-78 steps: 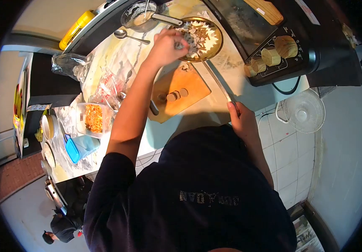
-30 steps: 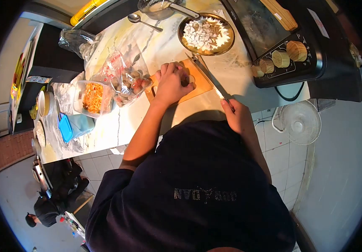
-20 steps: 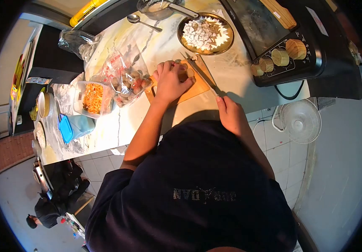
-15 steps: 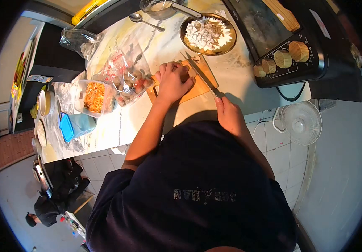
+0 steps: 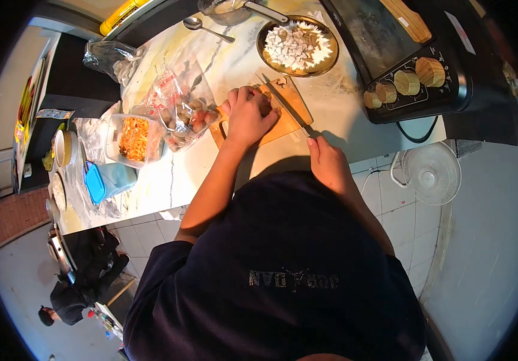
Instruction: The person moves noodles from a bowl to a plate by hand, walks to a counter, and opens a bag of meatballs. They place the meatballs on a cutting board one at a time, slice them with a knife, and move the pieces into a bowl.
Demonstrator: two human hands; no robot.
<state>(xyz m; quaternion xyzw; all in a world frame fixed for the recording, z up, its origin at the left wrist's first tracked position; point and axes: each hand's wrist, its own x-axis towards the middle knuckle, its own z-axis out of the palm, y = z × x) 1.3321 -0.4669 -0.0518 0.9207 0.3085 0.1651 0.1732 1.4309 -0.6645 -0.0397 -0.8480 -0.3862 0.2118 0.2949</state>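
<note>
Right grip (image 5: 325,161): clamped round knife (image 5: 283,102) handle, blade over cutting board (image 5: 281,125). Left grip (image 5: 248,115): fingers curled down on cutting board; contents indiscernible.

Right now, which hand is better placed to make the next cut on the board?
Right, probably: the right hand grips the knife, blade over the cutting board, while the left hand rests curled on it.

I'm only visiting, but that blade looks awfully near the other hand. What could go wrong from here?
1. The knife, gripped by the right hand, has its blade right beside the curled fingers of the left hand on the cutting board. A slip could nick them.
2. The bag lies close to the board's left end, so the left arm might knock it.
</note>
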